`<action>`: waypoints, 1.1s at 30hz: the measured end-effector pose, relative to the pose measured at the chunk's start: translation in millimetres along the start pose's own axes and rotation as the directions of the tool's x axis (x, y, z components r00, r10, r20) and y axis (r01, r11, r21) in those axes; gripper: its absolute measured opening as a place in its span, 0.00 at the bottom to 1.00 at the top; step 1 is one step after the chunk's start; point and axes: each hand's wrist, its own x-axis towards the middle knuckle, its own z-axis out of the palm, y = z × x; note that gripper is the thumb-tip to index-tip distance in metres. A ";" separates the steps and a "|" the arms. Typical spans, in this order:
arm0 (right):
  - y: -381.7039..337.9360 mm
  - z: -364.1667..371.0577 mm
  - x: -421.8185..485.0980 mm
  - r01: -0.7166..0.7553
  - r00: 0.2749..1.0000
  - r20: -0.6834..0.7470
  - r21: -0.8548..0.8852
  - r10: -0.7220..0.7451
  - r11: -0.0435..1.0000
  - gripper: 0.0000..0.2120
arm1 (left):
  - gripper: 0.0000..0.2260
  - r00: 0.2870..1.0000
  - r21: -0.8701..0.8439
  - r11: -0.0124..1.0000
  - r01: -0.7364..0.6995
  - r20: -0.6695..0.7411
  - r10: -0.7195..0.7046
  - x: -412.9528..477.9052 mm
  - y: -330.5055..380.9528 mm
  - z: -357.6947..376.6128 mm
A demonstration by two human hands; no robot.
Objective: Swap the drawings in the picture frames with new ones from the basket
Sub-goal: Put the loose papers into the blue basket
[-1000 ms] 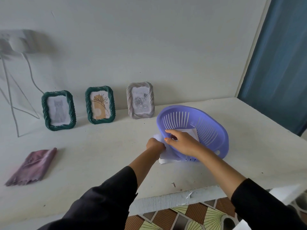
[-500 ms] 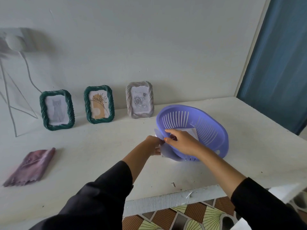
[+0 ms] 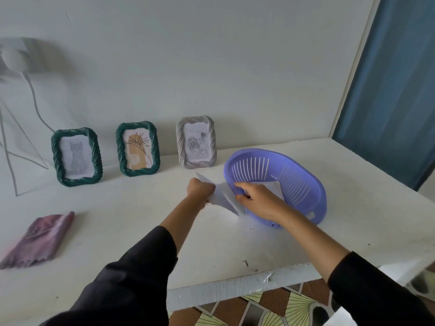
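We see the left hand (image 3: pixel 201 190) closed in a fist around a small bundle of white paper sheets (image 3: pixel 222 196). The sheets stick out of the fist on both sides, and they are held just above the white table (image 3: pixel 141 220), immediately to the left of the purple basket (image 3: pixel 315 196). The right end of the bundle reaches the basket rim below the right hand (image 3: pixel 261 200). This hand grips the near rim, with the fingers curled over the edge to the inside. The basket is tipped up, so its open side faces us and only its lower edge rests on the table. Inside it, beside the right hand, one more white sheet (image 3: pixel 274 185) is visible (what is drawn on it we cannot tell).

Three picture frames stand upright along the wall, well apart from the hands: a dark green frame with a cat drawing (image 3: pixel 76 156), a second green frame with a plant drawing (image 3: pixel 137 149), and a grey frame with a rose drawing (image 3: pixel 196 142). A folded pink cloth (image 3: pixel 37 241) lies on the left part of the table. A blue curtain (image 3: pixel 395 90) hangs at the right.
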 end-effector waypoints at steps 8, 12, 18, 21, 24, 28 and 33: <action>-22.9 -19.0 0.5 0.096 0.978 -0.181 -0.042 -0.102 0.994 0.42 | 0.06 0.925 -0.068 0.923 -0.379 -0.049 0.376 -30.7 62.9 -9.7; -36.2 -30.4 8.0 0.086 0.885 -0.449 -0.097 -0.121 0.992 0.23 | 0.13 0.905 -0.242 0.918 -0.315 0.214 0.367 -47.8 80.9 10.8; 13.3 -48.8 26.6 -0.186 0.822 -0.424 0.431 0.380 0.883 0.23 | 0.19 0.871 0.296 0.820 -0.490 0.135 0.472 -29.2 56.1 25.6; 41.4 -40.7 28.0 -0.401 0.814 -0.075 0.645 0.577 0.650 0.22 | 0.23 0.902 0.441 0.789 -0.428 0.264 0.342 -19.5 26.8 32.0; 65.1 -30.6 34.0 -0.575 0.769 0.057 0.497 0.637 0.650 0.23 | 0.23 0.912 0.354 0.852 -0.386 0.286 0.294 -17.9 16.7 33.7; 59.0 -30.3 31.8 -0.642 0.757 0.059 0.254 0.651 0.724 0.18 | 0.23 0.916 0.314 0.873 -0.374 0.272 0.294 -18.2 18.1 34.4; 38.1 -38.5 16.5 -0.591 0.802 0.102 -0.018 0.589 0.807 0.18 | 0.24 0.918 0.309 0.876 -0.369 0.266 0.293 -16.9 16.4 33.5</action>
